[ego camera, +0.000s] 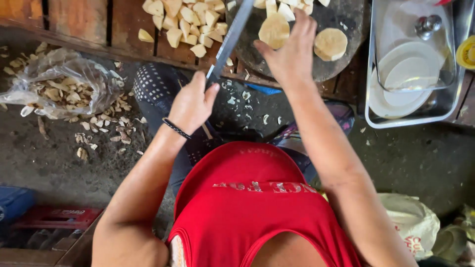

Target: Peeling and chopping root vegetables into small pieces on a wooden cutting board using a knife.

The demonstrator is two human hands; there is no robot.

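A person in a red top works at a round dark board (341, 64), seen from above. The left hand (190, 106) has its grip closed around the handle of a long knife (230, 39), whose blade slants up from the hand toward the board's near-left edge. The right hand (292, 54) rests on the board, its grip closed over a pale peeled root piece (273, 32). A second round slice (330, 43) lies on the board just right of that hand, apart from it. A heap of cut chunks (185, 22) sits on the wooden table (79, 20) left of the board, with more pieces along the board's far edge. Right of the board stands a metal tray (445, 106) holding white plates (408, 74) and a steel lid. On the floor well left of the board lies a clear plastic bag (64, 86) full of peelings, with loose scraps scattered beside it and below the board. A black band circles the left wrist.
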